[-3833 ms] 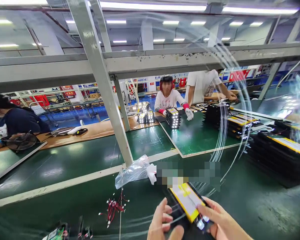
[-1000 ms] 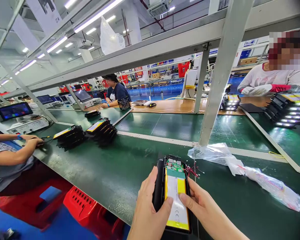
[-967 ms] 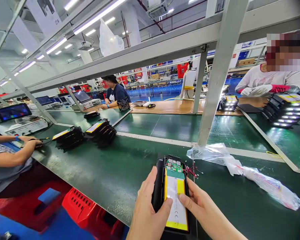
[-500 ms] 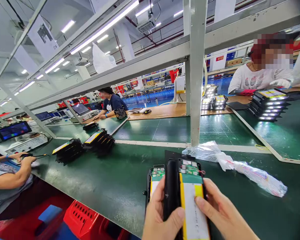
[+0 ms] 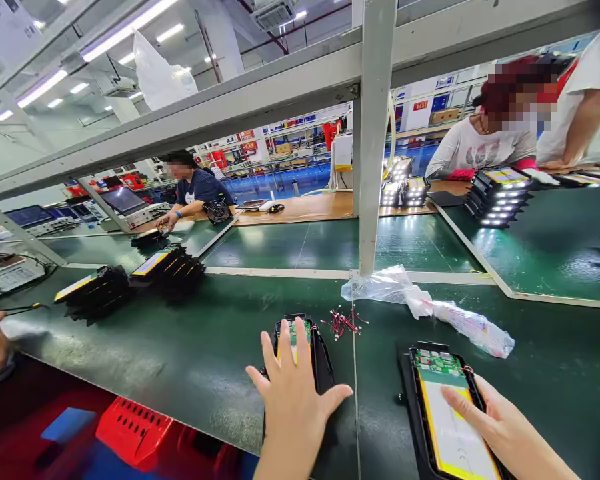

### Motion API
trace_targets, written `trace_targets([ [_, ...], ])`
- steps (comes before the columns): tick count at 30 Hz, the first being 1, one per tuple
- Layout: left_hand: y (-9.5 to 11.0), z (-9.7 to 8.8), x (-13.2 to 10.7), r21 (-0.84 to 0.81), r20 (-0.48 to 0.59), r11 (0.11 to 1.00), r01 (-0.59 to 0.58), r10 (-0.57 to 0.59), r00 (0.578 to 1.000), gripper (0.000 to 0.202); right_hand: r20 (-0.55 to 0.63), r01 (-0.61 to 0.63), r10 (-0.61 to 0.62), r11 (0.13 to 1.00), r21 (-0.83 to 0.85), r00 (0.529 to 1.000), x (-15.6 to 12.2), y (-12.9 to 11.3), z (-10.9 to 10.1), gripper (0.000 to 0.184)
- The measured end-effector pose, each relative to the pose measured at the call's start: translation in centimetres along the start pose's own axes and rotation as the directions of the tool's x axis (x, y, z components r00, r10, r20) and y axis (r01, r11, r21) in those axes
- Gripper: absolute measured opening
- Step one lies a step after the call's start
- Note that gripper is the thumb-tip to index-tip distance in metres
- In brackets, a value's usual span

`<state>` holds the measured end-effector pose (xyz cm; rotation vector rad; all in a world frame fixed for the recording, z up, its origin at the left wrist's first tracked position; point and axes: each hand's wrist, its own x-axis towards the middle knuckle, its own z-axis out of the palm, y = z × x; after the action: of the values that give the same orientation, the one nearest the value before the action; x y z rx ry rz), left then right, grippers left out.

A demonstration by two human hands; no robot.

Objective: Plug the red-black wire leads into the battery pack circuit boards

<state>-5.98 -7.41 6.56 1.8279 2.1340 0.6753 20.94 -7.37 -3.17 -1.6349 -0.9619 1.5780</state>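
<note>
Closest in, the person's left hand (image 5: 293,407) lies palm down with its fingers (image 5: 285,353) spread wide, open and gripping nothing, over a black case (image 5: 321,360) with a green circuit board (image 5: 294,332) showing at its top end. Just to the right, the right hand (image 5: 505,420) rests open, fingertips flat on a yellow-edged flat battery (image 5: 453,417), which sits in a second black case (image 5: 410,400) with its own circuit board (image 5: 439,362). Both cases lie on a long green work surface (image 5: 220,360). Between them and farther up sits one small bundle of red wires (image 5: 343,323), and beyond it lies one crumpled plastic bag (image 5: 460,319) by a white steel post (image 5: 373,133). Three stacks of black battery units (image 5: 167,272) rest farther along. Two seated people work beyond, one in a dark T-shirt (image 5: 197,188), one in a white top (image 5: 485,143), in a large, brightly lit factory hall.
</note>
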Motion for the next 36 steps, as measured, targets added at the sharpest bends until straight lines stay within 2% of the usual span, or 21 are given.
trace_targets([
  [1, -0.2, -0.3, 0.4, 0.017, 0.031, 0.998, 0.055, -0.056, 0.998, 0.102, -0.039, 0.042, -0.05, 0.984, -0.171, 0.998, 0.4, 0.1, -0.5, 0.057],
  [2, -0.4, -0.4, 0.8, 0.014, 0.071, 0.996, 0.089, -0.09, 0.993, 0.102, -0.088, 0.077, -0.116, 0.93, -0.359, 0.989, 0.8, 0.2, -0.9, 0.056],
  [3, -0.6, -0.5, 1.1, -0.003, 0.106, 0.995, 0.102, -0.102, 0.989, 0.099, -0.143, 0.099, -0.204, 0.84, -0.533, 0.968, 0.9, 0.2, -1.4, 0.054],
  [5, -1.4, -0.7, 1.5, -0.046, 0.107, 0.994, 0.098, -0.093, 0.99, 0.097, -0.217, 0.112, -0.403, 0.652, -0.75, 0.889, 0.6, 0.2, -1.9, 0.052],
  [6, -2.1, -0.8, 1.7, -0.069, 0.083, 0.993, 0.097, -0.092, 0.992, 0.096, -0.227, 0.127, -0.476, 0.602, -0.788, 0.849, 0.2, 0.0, -1.8, 0.051],
  [7, -2.8, -1.0, 1.9, -0.092, 0.06, 0.99, 0.108, -0.103, 0.993, 0.095, -0.219, 0.159, -0.511, 0.596, -0.787, 0.831, -0.3, -0.3, -1.4, 0.05],
  [9, -4.5, -1.4, 2.3, -0.144, 0.059, 0.973, 0.182, -0.175, 0.983, 0.091, -0.113, 0.286, -0.481, 0.677, -0.678, 0.87, -1.3, -1.5, 0.5, 0.047],
  [10, -5.3, -1.6, 2.4, -0.166, 0.081, 0.96, 0.225, -0.214, 0.973, 0.088, -0.006, 0.349, -0.431, 0.74, -0.575, 0.902, -1.7, -2.3, 2.1, 0.046],
  [11, -5.9, -1.8, 2.5, -0.178, 0.111, 0.95, 0.258, -0.241, 0.964, 0.085, 0.131, 0.399, -0.383, 0.794, -0.46, 0.914, -1.8, -3.2, 3.8, 0.045],
  [13, -6.5, -2.0, 2.7, -0.17, 0.132, 0.95, 0.264, -0.244, 0.961, 0.078, 0.328, 0.425, -0.334, 0.865, -0.266, 0.884, -1.5, -5.0, 7.6, 0.046],
  [16, -6.1, -2.0, 2.6, -0.163, 0.058, 0.961, 0.224, -0.218, 0.974, 0.074, 0.389, 0.433, -0.344, 0.885, -0.169, 0.855, 0.0, -7.2, 12.4, 0.054],
  [19, -5.3, -2.0, 2.4, -0.302, 0.025, 0.92, 0.25, -0.254, 0.967, 0.083, 0.385, 0.441, -0.37, 0.89, -0.113, 0.845, 1.1, -8.1, 15.0, 0.048],
  [21, -5.1, -2.2, 2.3, -0.456, 0.11, 0.837, 0.301, -0.282, 0.953, 0.09, 0.382, 0.431, -0.387, 0.902, -0.032, 0.839, 1.0, -8.1, 15.8, 0.041],
  [24, -5.1, -2.7, 2.2, -0.666, 0.282, 0.66, 0.349, -0.211, 0.936, 0.094, 0.404, 0.406, -0.409, 0.909, 0.097, 0.819, -0.1, -8.3, 16.3, 0.037],
  [27, -5.9, -3.7, 2.1, -0.797, 0.301, 0.495, 0.346, -0.17, 0.938, 0.086, 0.449, 0.353, -0.404, 0.915, 0.196, 0.797, -1.1, -9.0, 16.0, 0.042],
  [30, -8.3, -5.5, 2.6, -0.856, 0.321, 0.352, 0.378, -0.21, 0.924, 0.081, 0.383, 0.366, -0.387, 0.922, 0.129, 0.839, -0.7, -9.9, 14.8, 0.044],
  [33, -12.2, -6.9, 3.9, -0.844, 0.339, 0.347, 0.409, -0.246, 0.908, 0.078, 0.271, 0.398, -0.373, 0.916, -0.042, 0.887, 1.1, -9.8, 13.7, 0.038],
  [36, -15.8, -6.6, 5.6, -0.791, 0.392, 0.384, 0.476, -0.28, 0.876, 0.073, 0.273, 0.352, -0.294, 0.915, -0.196, 0.916, 2.9, -8.1, 13.8, 0.035],
])
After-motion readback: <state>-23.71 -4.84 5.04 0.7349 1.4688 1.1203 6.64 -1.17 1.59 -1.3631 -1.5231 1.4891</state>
